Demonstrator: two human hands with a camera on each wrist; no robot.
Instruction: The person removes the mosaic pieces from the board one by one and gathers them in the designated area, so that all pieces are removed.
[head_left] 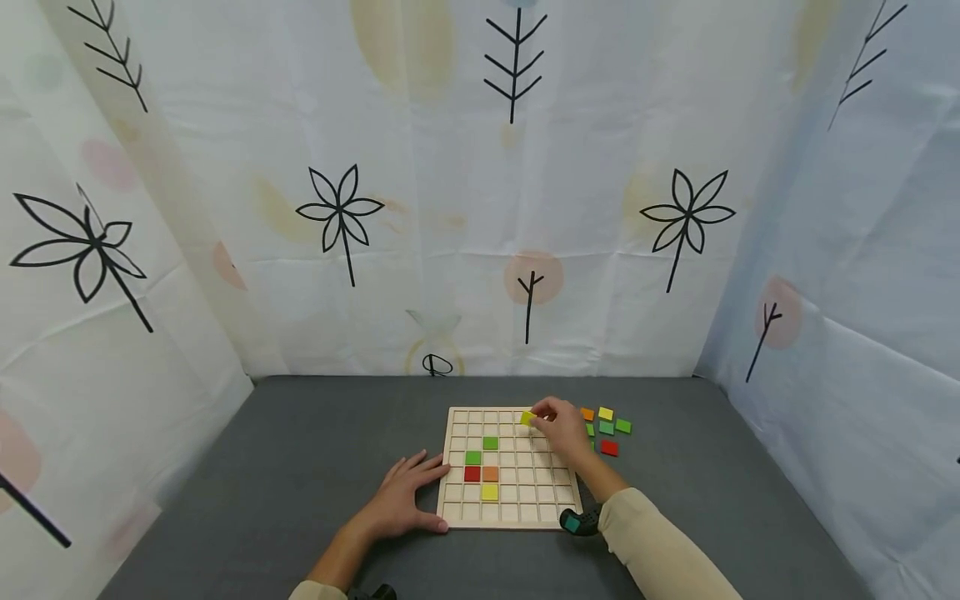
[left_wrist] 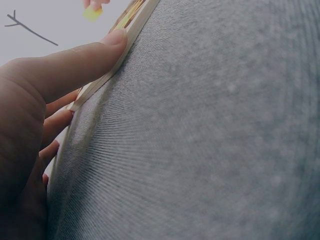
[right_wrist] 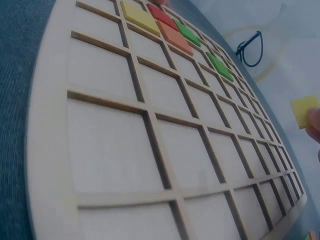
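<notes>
A light wooden grid board [head_left: 525,518] lies on the table between the hands. My right hand [head_left: 566,432] pinches a yellow square tile [head_left: 527,417] between thumb and fingertips over the board's far side; in the right wrist view the tile [right_wrist: 302,111] is held up off the board. Set in the grid's left half are two green tiles [head_left: 491,443], a red tile [head_left: 472,474], an orange tile [head_left: 491,474] and another yellow tile [head_left: 490,492]. With fingers spread, my left hand [head_left: 405,497] rests at the board's left edge, its thumb [left_wrist: 75,65] along the near corner.
Several loose tiles lie right of the board, among them a red one [head_left: 610,448], a yellow one [head_left: 606,413] and a green one [head_left: 623,427]; the right hand partly hides this group. The grey tabletop [head_left: 330,442] meets a patterned white curtain [head_left: 450,208] behind and at both sides.
</notes>
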